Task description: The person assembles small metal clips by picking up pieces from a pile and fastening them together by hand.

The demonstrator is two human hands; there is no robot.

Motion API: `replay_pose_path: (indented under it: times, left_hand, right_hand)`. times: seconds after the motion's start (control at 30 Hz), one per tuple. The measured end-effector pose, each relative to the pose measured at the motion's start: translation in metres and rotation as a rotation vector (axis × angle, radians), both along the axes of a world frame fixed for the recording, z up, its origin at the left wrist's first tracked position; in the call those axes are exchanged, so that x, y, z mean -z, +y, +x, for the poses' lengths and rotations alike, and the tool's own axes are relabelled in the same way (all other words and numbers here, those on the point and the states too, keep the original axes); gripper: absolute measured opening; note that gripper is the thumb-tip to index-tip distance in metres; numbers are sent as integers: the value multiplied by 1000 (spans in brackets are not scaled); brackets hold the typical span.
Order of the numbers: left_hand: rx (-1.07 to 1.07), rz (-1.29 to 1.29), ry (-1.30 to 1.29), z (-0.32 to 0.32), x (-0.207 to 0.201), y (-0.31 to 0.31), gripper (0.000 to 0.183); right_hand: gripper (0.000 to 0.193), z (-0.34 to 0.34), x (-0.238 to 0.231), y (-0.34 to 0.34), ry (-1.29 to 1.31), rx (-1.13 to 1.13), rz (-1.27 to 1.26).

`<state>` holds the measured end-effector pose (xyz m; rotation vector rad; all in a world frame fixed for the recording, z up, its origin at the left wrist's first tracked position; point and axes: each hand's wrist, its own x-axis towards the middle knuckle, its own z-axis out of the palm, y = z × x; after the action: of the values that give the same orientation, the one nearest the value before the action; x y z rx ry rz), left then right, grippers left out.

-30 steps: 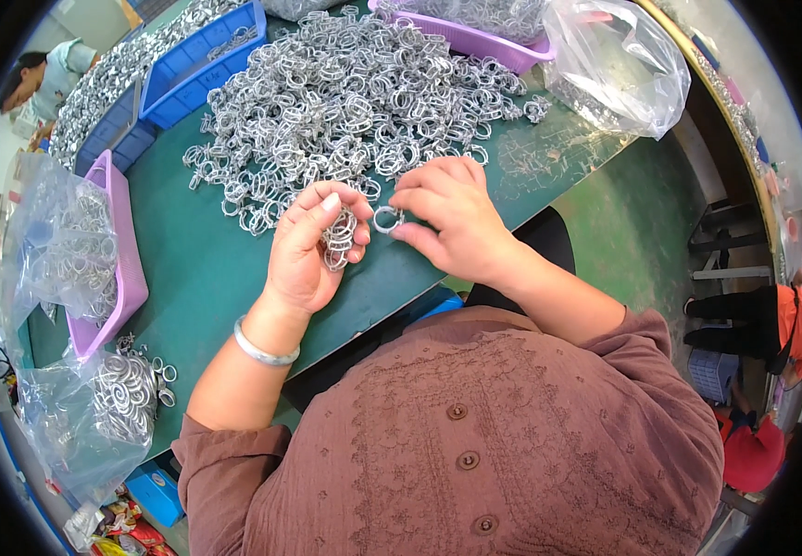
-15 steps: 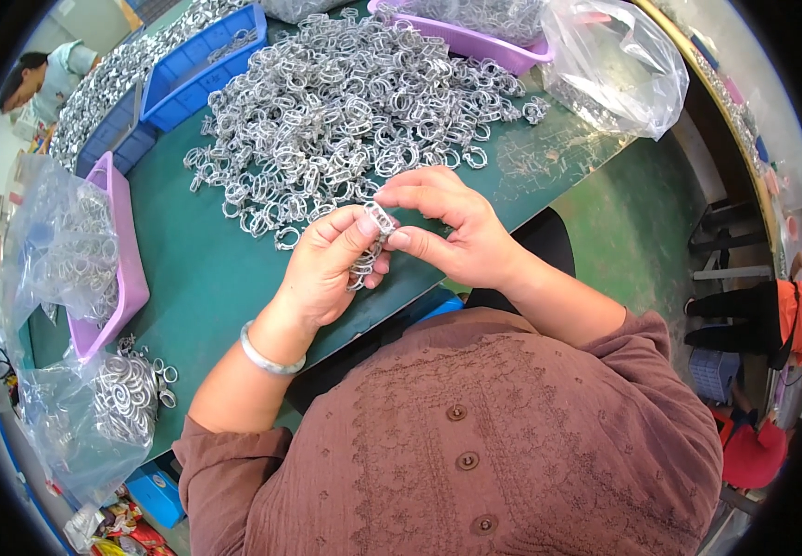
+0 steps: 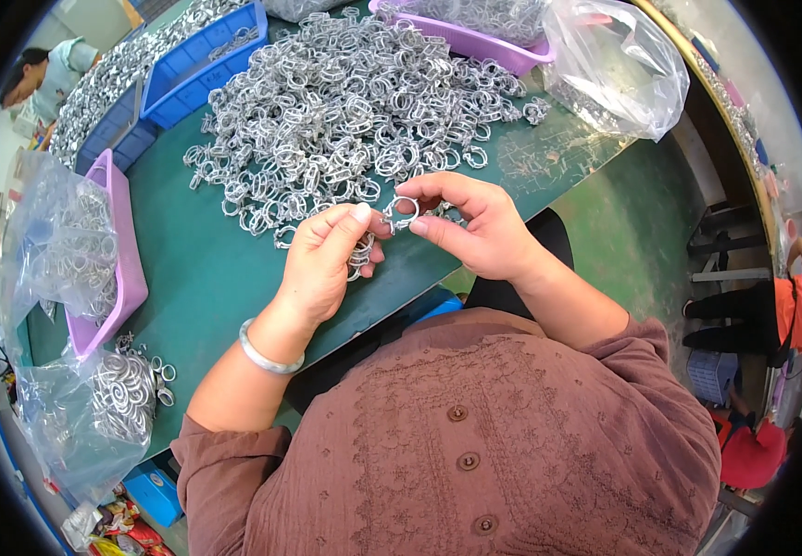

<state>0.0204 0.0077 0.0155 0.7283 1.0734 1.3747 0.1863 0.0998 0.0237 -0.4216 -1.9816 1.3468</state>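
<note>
Between my two hands, over the near edge of the green table, is a small silver metal ring (image 3: 407, 208). My right hand (image 3: 480, 222) pinches it between thumb and fingers. My left hand (image 3: 322, 259) is closed beside it, with thumb and forefinger at the ring's left side. Several more silver rings (image 3: 362, 254) are tucked in the curled fingers of my left hand. Just beyond both hands a large heap of similar silver rings (image 3: 336, 111) covers the table.
A purple tray (image 3: 128, 255) with bagged rings stands at the left, near a clear bag of rings (image 3: 123, 394). Blue bins (image 3: 174, 97) and another purple tray (image 3: 475, 42) stand at the back. A clear plastic bag (image 3: 619, 69) lies back right. Another person (image 3: 58, 74) sits far left.
My right hand has shifted slightly right and turned the ring, which now shows its round opening. The left hand stays nearly in place, still holding several rings.
</note>
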Motion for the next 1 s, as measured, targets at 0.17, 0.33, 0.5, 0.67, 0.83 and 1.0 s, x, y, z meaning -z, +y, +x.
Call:
replay_pose_path:
  times: [0.17,0.33,0.5,0.67,0.83,1.0]
  left_hand:
    - [9,31,-5,-1,0,-1,22]
    - [13,50,-13,-1,0,0,21]
    - [5,47,-11,-2,1,0,20]
    - [26,-5,19,-1,1,0,20]
    - [73,-69,63,-1,-1,0,22]
    - [78,-41,50,0,-1,0,23]
  right_hand:
    - [27,1,-2,0,-13,13,-36]
    - [26,1,-1,-1,-14,11,-109]
    - [26,0,0,-2,-13,17,-129]
    - [26,2,3,-1,-44,1,-99]
    - [25,1,4,-1,-35,4,-120]
    - [27,1,5,0,-23,-17,-185]
